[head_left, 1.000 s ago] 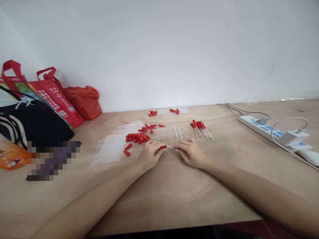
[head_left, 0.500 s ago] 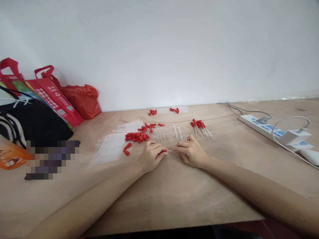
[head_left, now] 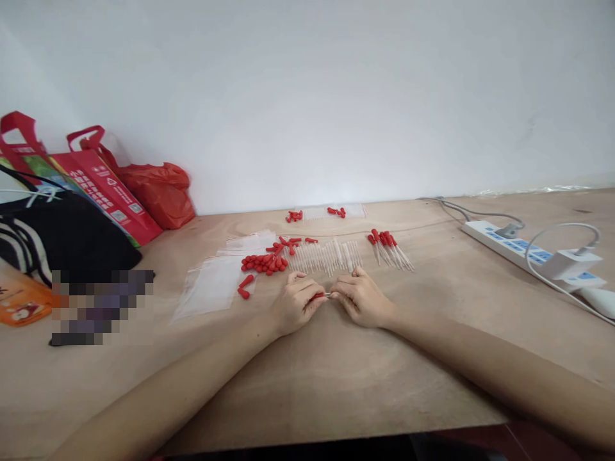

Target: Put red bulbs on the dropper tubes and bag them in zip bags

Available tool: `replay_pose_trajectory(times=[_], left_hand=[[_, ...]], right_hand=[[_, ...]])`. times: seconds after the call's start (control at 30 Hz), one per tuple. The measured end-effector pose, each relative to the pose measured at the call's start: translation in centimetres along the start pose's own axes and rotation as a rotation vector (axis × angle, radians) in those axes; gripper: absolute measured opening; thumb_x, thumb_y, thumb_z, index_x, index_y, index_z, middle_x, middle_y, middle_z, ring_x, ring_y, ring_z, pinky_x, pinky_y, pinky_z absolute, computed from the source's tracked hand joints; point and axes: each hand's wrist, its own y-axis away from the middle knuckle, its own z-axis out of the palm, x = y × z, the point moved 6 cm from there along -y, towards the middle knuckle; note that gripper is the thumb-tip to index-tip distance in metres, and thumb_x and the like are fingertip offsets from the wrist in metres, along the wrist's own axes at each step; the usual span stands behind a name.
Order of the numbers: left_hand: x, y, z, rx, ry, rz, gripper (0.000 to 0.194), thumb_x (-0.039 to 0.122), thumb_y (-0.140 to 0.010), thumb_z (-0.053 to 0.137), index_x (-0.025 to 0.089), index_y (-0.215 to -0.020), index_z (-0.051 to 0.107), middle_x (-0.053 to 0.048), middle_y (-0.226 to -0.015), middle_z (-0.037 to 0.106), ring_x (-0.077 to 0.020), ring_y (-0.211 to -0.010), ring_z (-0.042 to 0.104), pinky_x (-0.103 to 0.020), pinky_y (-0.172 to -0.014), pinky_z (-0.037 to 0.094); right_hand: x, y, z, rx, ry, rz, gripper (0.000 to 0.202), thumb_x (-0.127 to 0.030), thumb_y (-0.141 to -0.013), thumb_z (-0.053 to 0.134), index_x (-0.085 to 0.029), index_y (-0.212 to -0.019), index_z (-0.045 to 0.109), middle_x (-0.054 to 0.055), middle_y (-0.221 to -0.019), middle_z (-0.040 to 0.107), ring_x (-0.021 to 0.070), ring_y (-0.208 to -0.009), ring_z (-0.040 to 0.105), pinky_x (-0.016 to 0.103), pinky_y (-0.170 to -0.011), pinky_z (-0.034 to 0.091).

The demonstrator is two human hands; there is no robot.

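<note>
My left hand [head_left: 298, 303] is closed around a red rubber bulb [head_left: 318, 296], most of it hidden by the fingers. My right hand [head_left: 363, 298] pinches a thin glass dropper tube [head_left: 328, 294], of which a short length shows between the two hands. Tube and bulb are in line; whether the tube sits inside the bulb I cannot tell. Just beyond my hands lies a row of clear glass tubes [head_left: 324, 257]. Left of it is a pile of loose red bulbs [head_left: 264, 264]. To the right rest several droppers with red bulbs on them [head_left: 390, 250].
Clear plastic bags [head_left: 211, 285] lie flat on the wooden table [head_left: 307, 390], left of the bulbs. Another bag [head_left: 314, 212] with red bulbs lies near the wall. A white power strip [head_left: 514, 246] with cables is at right. Shopping bags [head_left: 103, 189] and a black cloth item [head_left: 81, 240] stand left.
My hands have come closer together, the right moving left and slightly nearer me. Less of the glass tube shows between them.
</note>
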Motion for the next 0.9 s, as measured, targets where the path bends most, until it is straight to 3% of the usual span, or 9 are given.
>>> replay_pose_trajectory(times=[0.23,0.33,0.43,0.53,0.6,0.7,0.9], left_hand=[[-1.1,-0.2,0.2,0.002,-0.001,-0.087,0.018,0.027,-0.085,0.042,0.019,-0.081,0.057,0.0,-0.077,0.064,-0.0134,-0.073,0.057,-0.036,-0.09,0.026],[-1.6,-0.2,-0.2,0.022,-0.02,-0.147,0.024,0.03,-0.083,0.048,0.02,-0.103,0.052,-0.005,-0.095,0.061,-0.018,-0.089,0.055,-0.04,-0.092,0.024],[-2.2,0.1,-0.6,0.022,-0.035,-0.238,0.045,0.032,-0.08,0.051,0.021,-0.121,0.038,-0.01,-0.113,0.05,-0.0227,-0.104,0.046,-0.042,-0.092,0.026],[-2.6,0.3,-0.6,-0.012,-0.031,-0.287,0.042,0.028,-0.079,0.051,0.023,-0.119,0.039,-0.008,-0.113,0.048,-0.0229,-0.104,0.045,-0.042,-0.091,0.027],[-2.6,0.3,-0.6,-0.02,-0.031,-0.297,0.039,0.027,-0.078,0.051,0.023,-0.116,0.041,-0.007,-0.111,0.048,-0.0227,-0.102,0.046,-0.042,-0.09,0.028],[-2.6,0.3,-0.5,-0.022,-0.037,-0.29,0.033,0.027,-0.078,0.051,0.023,-0.11,0.046,-0.007,-0.107,0.049,-0.0226,-0.1,0.047,-0.042,-0.089,0.029],[-2.8,0.3,-0.2,-0.042,-0.031,-0.28,0.024,0.026,-0.079,0.049,0.021,-0.103,0.05,-0.007,-0.106,0.05,-0.0219,-0.099,0.047,-0.043,-0.088,0.029]], right_hand=[[0.0,-0.5,-0.9,-0.068,0.146,-0.042,0.022,-0.022,-0.085,0.039,-0.018,-0.087,0.061,0.004,-0.073,0.059,0.0139,-0.07,0.048,0.029,-0.064,0.022],[1.0,-0.3,-1.7,-0.08,0.206,-0.008,0.02,-0.021,-0.082,0.043,-0.019,-0.087,0.062,0.005,-0.074,0.061,0.0157,-0.073,0.049,0.03,-0.066,0.022],[5.1,0.4,-3.6,0.049,0.221,0.285,0.022,-0.024,-0.081,0.042,-0.02,-0.085,0.063,0.005,-0.082,0.063,0.0172,-0.079,0.051,0.03,-0.07,0.025],[10.6,2.4,-5.8,0.227,0.254,0.749,0.028,-0.03,-0.081,0.038,-0.02,-0.09,0.063,0.006,-0.088,0.064,0.0191,-0.082,0.054,0.03,-0.072,0.027],[13.1,3.7,-6.4,0.253,0.285,0.942,0.031,-0.034,-0.08,0.038,-0.02,-0.09,0.064,0.007,-0.086,0.065,0.021,-0.081,0.055,0.033,-0.075,0.027],[14.8,4.5,-6.3,0.22,0.307,1.046,0.031,-0.038,-0.078,0.04,-0.02,-0.087,0.064,0.007,-0.08,0.065,0.0225,-0.078,0.056,0.037,-0.078,0.025],[15.2,4.8,-5.2,0.174,0.342,1.082,0.028,-0.037,-0.077,0.041,-0.019,-0.085,0.061,0.007,-0.077,0.064,0.0226,-0.077,0.056,0.04,-0.08,0.023]])
